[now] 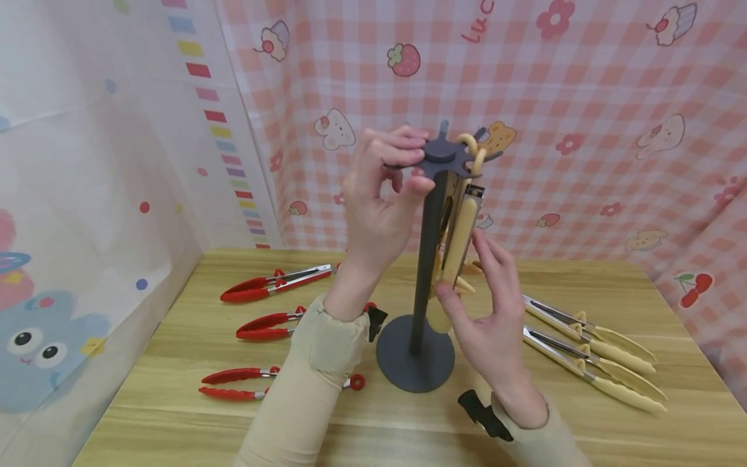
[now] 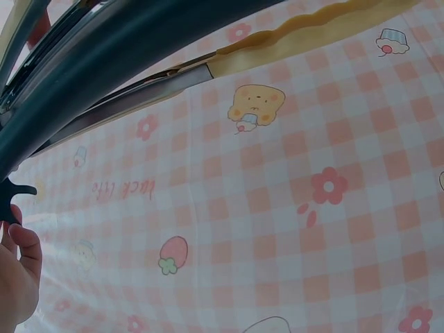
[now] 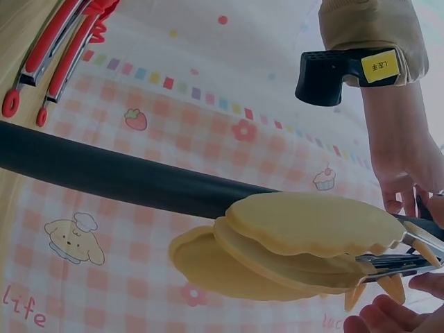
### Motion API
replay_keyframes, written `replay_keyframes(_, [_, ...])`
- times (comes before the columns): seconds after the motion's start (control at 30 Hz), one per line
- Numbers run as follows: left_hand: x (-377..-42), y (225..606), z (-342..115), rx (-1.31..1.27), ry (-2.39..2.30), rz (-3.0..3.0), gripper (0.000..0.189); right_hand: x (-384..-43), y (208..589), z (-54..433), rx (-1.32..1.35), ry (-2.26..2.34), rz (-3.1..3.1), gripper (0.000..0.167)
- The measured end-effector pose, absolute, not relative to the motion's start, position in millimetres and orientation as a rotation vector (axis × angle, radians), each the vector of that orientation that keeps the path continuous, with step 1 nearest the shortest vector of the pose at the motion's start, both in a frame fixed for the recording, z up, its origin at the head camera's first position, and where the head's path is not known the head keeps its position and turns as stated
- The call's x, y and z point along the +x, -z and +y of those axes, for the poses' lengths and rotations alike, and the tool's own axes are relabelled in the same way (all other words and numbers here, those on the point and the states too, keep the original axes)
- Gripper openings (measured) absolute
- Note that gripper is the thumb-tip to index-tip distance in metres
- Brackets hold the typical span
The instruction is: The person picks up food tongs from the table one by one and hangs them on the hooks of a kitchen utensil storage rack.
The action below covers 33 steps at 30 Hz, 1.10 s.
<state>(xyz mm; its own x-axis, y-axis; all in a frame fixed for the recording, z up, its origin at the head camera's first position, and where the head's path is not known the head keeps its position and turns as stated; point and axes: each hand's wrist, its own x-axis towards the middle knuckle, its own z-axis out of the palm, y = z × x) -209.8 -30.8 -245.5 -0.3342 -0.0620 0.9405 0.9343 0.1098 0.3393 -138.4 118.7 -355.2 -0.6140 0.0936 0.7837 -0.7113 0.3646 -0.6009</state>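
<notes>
A dark utensil stand point(image 1: 430, 259) rises from a round base, with a hooked disc at its top. My left hand point(image 1: 379, 188) pinches the left edge of that disc, fingers above and thumb below. Pale yellow tongs point(image 1: 462, 237) hang by their rings from hooks on the right side; their scalloped heads point(image 3: 312, 218) point down beside the pole in the right wrist view. My right hand point(image 1: 493, 318) is at these hanging tongs, its thumb tip against the nearer pair and its fingers extended along the right side. In the left wrist view, the pole point(image 2: 125, 69) covers part of the tongs.
Several red tongs point(image 1: 248, 292) lie on the wooden table point(image 1: 175, 337) at left, partly hidden by my left sleeve. Two more yellow tongs point(image 1: 607, 376) lie at right. A checked curtain point(image 1: 362, 84) hangs behind the table.
</notes>
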Motion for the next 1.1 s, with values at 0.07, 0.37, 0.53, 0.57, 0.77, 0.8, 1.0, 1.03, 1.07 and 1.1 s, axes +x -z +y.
replay_keyframes(0.07, [-210,245,-31,-0.904,1.381,-1.477,0.077,-139,355,120,0.555,-1.317,-1.865,0.072])
replay_keyframes(0.37, [-211,246,-31,-0.909,1.382,-1.471,0.078,-139,355,126,0.576,-1.269,-1.885,0.083])
replay_keyframes(0.53, [-210,246,-30,-0.907,1.389,-1.469,0.078,-138,353,131,0.587,-1.281,-1.882,0.087])
replay_keyframes(0.57, [-210,246,-30,-0.906,1.392,-1.468,0.078,-138,353,132,0.59,-1.281,-1.88,0.088])
replay_keyframes(0.77, [-210,246,-30,-0.895,1.391,-1.473,0.078,-138,353,138,0.587,-1.243,-1.901,0.09])
replay_keyframes(0.8, [-210,246,-31,-0.893,1.389,-1.474,0.078,-138,353,139,0.586,-1.238,-1.905,0.09])
replay_keyframes(1.0, [-209,246,-31,-0.895,1.377,-1.475,0.078,-138,355,147,0.592,-1.221,-1.913,0.085])
replay_keyframes(1.03, [-209,246,-31,-0.896,1.374,-1.475,0.079,-138,355,149,0.592,-1.215,-1.913,0.085])
replay_keyframes(1.07, [-209,246,-31,-0.896,1.374,-1.475,0.079,-138,356,151,0.59,-1.206,-1.918,0.085])
replay_keyframes(1.1, [-209,246,-31,-0.895,1.375,-1.476,0.079,-137,357,153,0.589,-1.198,-1.923,0.085])
